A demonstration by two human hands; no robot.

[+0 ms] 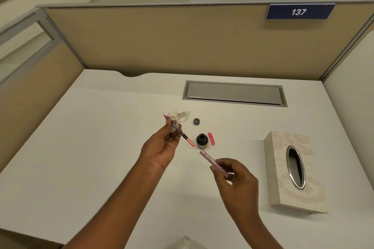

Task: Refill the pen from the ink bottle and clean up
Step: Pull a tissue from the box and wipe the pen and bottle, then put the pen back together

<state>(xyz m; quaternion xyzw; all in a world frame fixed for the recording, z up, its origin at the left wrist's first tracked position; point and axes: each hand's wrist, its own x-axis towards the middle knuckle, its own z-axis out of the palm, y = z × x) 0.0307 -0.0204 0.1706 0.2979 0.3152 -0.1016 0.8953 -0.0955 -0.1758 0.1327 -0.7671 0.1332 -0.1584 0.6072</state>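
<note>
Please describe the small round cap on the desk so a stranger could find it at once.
Start at the grey hatch in the white desk. In front of its left end stands the open ink bottle; the cap lies between them, right of the crumpled tissue. It alone is a small dark ring, touching nothing.

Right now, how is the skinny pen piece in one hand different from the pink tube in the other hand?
The skinny pen insides with the pointed nib are thinner than the pale pink pen barrel. The insides look dark, clear and red; the barrel is plain pink. The left hand holds the insides with a crumpled white tissue; the right hand pinches only the barrel. Both are slanted above the white desk.
</note>
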